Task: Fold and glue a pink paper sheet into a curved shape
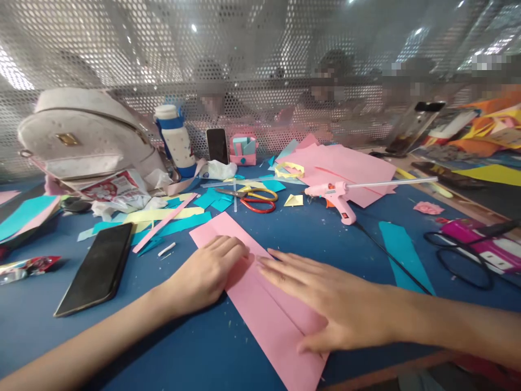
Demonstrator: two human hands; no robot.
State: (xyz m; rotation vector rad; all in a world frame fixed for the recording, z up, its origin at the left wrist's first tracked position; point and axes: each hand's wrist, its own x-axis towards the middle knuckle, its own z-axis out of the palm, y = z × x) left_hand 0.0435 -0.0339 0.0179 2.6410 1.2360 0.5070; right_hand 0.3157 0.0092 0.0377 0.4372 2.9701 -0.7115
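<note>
One pink paper point(260, 304) lies on the blue table point(195, 347) beneath both our hands, long, thin and smooth. A lengthwise flap seems folded over already, its edge running down the middle; with both hands on it, we judge this sheet unfinished. Our left hand point(214, 269) rests curled on the far half, and we cannot tell whether its grip pinches anything; our right hand point(321, 293) lies palm down over the flap, its grip spread apart. Beyond lie metal scissors point(242, 194) with looped handles, and a pink plastic glue gun point(334, 193). Farther out, we see large flat pink sheets point(345, 163), a rounded pale backpack point(89, 125) and a perforated screen point(260, 32).
</note>
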